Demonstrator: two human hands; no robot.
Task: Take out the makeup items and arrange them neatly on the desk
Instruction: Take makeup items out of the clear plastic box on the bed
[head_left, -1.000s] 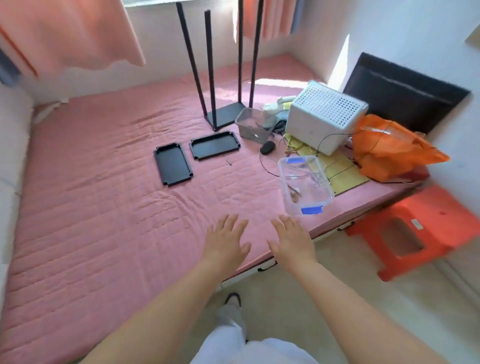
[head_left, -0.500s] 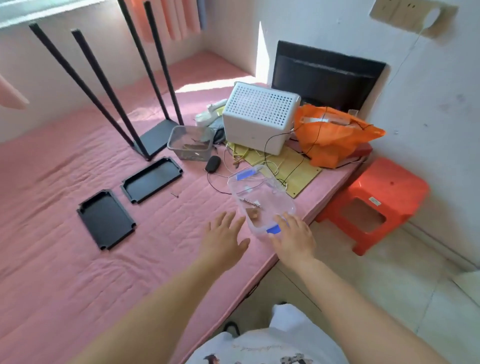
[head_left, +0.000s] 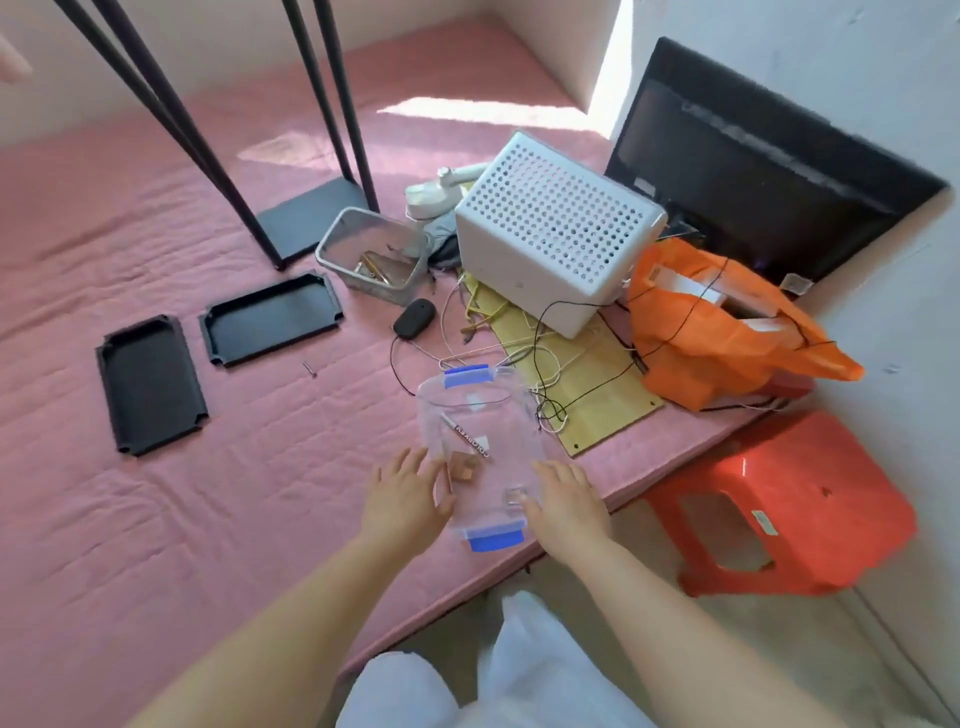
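At the far left, 2 black trays (head_left: 150, 384) lie flat on the pink mattress (head_left: 156, 519), with a small screw (head_left: 310, 369) just beside the nearer one. Moving right, the left hand (head_left: 402, 499) now lies against the left wall of the clear container (head_left: 480, 447), fingers straight and spread, pressing rather than curling round it. Half a second ago this hand hovered short of the box; it has since closed the gap. Inside the container a slim makeup pencil (head_left: 465, 435) lies diagonally, with a small tan item (head_left: 464, 470) just below it; both are still shut in under the lid with the blue clips (head_left: 496, 538). The right hand (head_left: 563, 501) has likewise come in against the right wall, fingers extended and the thumb on the lid near the front clip, holding nothing. Further right sit a yellow board (head_left: 587, 395) under loose cables, a white perforated box (head_left: 556, 234), an orange bag (head_left: 727, 332) and an orange stool (head_left: 779, 504). With both hands bracketing the container, my judgement is that unclipping the lid comes next.
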